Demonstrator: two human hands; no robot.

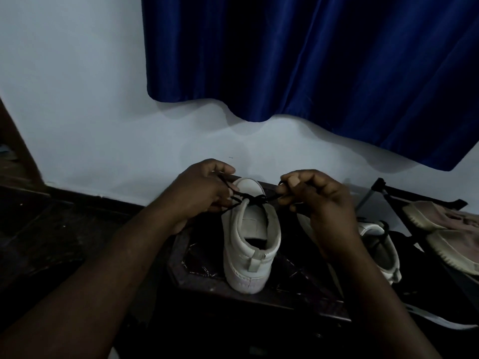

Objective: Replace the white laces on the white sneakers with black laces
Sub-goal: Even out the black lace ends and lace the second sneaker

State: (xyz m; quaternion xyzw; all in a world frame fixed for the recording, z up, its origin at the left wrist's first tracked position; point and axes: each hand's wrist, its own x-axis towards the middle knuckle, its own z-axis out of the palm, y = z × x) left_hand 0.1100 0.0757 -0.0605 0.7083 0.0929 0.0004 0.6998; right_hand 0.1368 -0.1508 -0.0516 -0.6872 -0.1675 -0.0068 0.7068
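One sneaker (251,244), black lace (255,198), perhaps tray (181,268)

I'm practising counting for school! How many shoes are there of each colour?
White sneakers: 2, one in the middle and one to its right
Beige shoes: 2, both on the rack at the right
Total: 4
A dark shape at the lower right might be another shoe, but it is too dim to tell.
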